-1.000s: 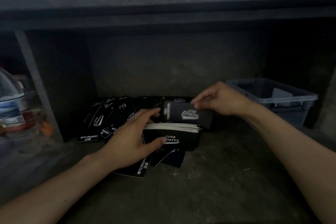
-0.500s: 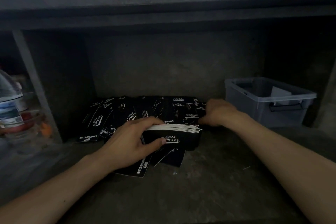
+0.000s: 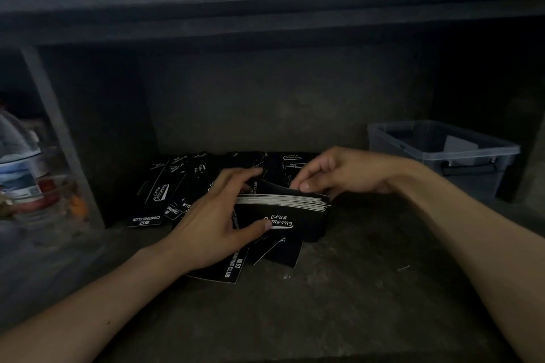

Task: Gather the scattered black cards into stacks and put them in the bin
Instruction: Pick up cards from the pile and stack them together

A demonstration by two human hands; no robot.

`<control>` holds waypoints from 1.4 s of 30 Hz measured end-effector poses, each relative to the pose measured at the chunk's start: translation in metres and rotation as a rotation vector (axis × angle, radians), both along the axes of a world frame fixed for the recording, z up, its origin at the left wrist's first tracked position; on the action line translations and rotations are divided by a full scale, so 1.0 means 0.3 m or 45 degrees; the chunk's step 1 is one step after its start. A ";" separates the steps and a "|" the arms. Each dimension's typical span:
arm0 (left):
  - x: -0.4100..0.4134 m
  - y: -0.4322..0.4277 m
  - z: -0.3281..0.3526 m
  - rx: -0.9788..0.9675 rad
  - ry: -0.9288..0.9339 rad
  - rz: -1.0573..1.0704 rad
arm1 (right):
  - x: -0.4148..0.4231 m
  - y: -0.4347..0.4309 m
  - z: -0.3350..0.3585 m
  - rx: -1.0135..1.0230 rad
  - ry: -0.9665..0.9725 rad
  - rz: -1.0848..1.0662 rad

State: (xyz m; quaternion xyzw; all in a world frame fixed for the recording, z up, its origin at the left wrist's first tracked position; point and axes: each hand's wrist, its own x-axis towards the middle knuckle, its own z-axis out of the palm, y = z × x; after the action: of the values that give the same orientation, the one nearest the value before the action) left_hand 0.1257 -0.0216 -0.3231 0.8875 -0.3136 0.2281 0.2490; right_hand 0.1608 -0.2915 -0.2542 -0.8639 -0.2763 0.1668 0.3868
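Black stack (image 3: pixel 281 215), long axis crosswise, clasped in left hand (image 3: pixel 215 221), pinched by right hand (image 3: pixel 339 171)

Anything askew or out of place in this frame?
Yes: loose black cards lie fanned and overlapping at mixed angles behind and left of the stack gripped by the left hand, and a few poke out crookedly beneath it. The right hand pinches one card atop the stack. Nothing looks damaged.

"CLUB Camping" in white script is carried by the stack (image 3: pixel 278 221) at the centre of the frame, and by a loose card (image 3: pixel 160 193) at centre left. "CAMPING CLUB" is printed in block capitals on two more: the corner card (image 3: pixel 146 219) just below and the lower card (image 3: pixel 233 267) at lower centre.
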 end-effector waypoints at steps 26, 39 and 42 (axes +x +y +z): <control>0.009 -0.005 0.000 -0.022 0.000 -0.046 | 0.090 -0.009 -0.121 -0.750 -0.771 -0.688; 0.007 -0.001 0.001 -0.048 0.027 -0.061 | 0.088 -0.043 -0.090 -0.706 -0.428 -0.590; 0.001 -0.001 0.005 -0.053 0.036 -0.066 | 0.089 -0.020 -0.094 -0.703 -0.466 -0.685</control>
State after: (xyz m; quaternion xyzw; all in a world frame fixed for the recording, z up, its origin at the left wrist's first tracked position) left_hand 0.1261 -0.0220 -0.3216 0.8768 -0.3282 0.2153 0.2778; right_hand 0.1876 -0.2975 -0.2823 -0.9917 -0.0500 -0.0284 0.1153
